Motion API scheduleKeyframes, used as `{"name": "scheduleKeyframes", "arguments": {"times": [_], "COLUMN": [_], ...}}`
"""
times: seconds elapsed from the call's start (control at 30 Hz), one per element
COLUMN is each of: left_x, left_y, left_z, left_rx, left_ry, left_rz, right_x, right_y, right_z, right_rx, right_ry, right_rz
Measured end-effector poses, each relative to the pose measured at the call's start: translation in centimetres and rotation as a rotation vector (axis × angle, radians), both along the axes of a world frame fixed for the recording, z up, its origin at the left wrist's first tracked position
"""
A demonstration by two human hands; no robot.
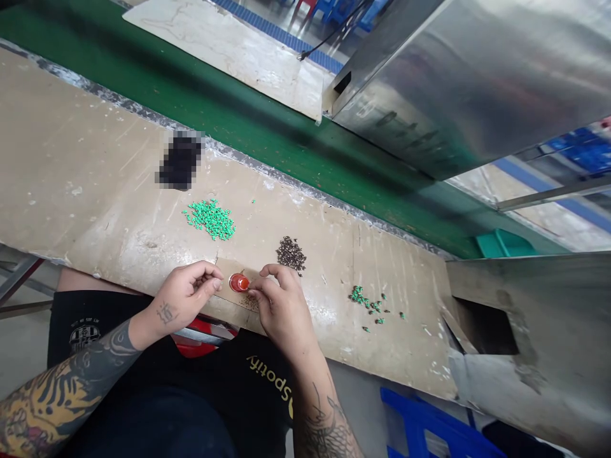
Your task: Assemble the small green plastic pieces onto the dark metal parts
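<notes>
Pressing grips together, the left hand [184, 298] and right hand [282, 310] flank one red cap [239, 282]; anything pinched is hidden.

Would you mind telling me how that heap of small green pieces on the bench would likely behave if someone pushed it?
The small green pieces look tiny and probably light, so a push would likely scatter them rather than shift them as one mass. Their loose, shallow heap on the scuffed board suggests they would spread easily.
</notes>
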State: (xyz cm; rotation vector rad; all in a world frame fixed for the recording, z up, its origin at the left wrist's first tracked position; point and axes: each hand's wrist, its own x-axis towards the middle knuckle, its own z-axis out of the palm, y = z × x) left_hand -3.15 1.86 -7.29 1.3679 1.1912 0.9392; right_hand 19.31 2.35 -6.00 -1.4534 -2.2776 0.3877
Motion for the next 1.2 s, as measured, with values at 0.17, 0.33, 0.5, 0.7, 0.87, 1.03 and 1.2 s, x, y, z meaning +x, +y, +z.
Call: {"name": "scheduleKeyframes", "arguments": {"times": [0.17, 0.33, 0.5, 0.7, 0.87, 1.03, 1.2], "left_x": [-0.2, -0.3, -0.6, -0.8, -0.5, -0.2, 0.1], "left_y": [-0.4, -0.6, -0.4, -0.4, -0.7, -1.5, -2.6], "left_z": [-0.4, -0.6, -0.5, -0.2, 0.3, 0.6, 0.8], "left_rx": [0.003, 0.003, -0.004, -0.045, -0.057, -0.067, -0.103], "left_ry": [-0.035, -0.003, 0.03, -0.002, -0.066, -0.083, -0.134], "left_rz": [0.025, 0.041, 0.051, 0.086, 0.08, 0.085, 0.038], "right_x": [-0.4, -0.9, -0.2, 0.8, 0.4, 0.8, 0.0], "right_y": [0.1, 0.1, -0.1, -0.3, -0.6, -1.4, -4.0], "right_z": [0.2, 0.2, 0.4, -0.1, -1.3, -1.4, 0.2], "right_rx": [0.041, 0.063, 0.053, -0.052, -0.105, -0.112, -0.164], "right_ry": [-0.059, -0.09, -0.055, -0.109, -0.103, 0.086, 0.55], "right_rz": [0.025, 0.033, 0.012, -0.022, -0.009, -0.082, -0.145]}}
